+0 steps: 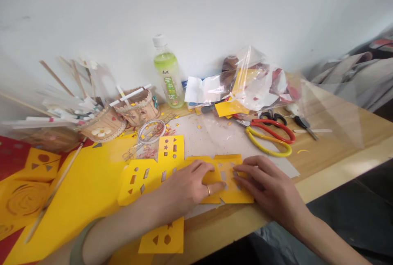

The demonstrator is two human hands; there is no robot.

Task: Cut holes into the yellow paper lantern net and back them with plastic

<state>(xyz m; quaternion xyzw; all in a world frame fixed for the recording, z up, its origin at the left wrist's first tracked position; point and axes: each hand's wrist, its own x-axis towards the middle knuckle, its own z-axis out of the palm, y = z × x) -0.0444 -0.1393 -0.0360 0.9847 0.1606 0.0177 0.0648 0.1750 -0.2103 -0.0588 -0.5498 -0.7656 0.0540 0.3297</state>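
Yellow card (168, 164), cut-out panels, near the front of the table (344, 107); creasing and tearing the chief risks.
Left hand (192, 187): thumb and fingers against the right-hand panels; whether pressing or pinching, cannot tell. Right hand (262, 181): fingertips by the cut-outs at the card's right end, fingers unclenched; grip likewise unclear. Likely faults: thin strips between cut-outs may tear if pressed or pulled unevenly; a fold may stray from its line if the hands work out of step; the left forearm, crossing the card, may drag or buckle it. Scissors (256, 123) lie beyond the right hand; an outward sweep might knock them.
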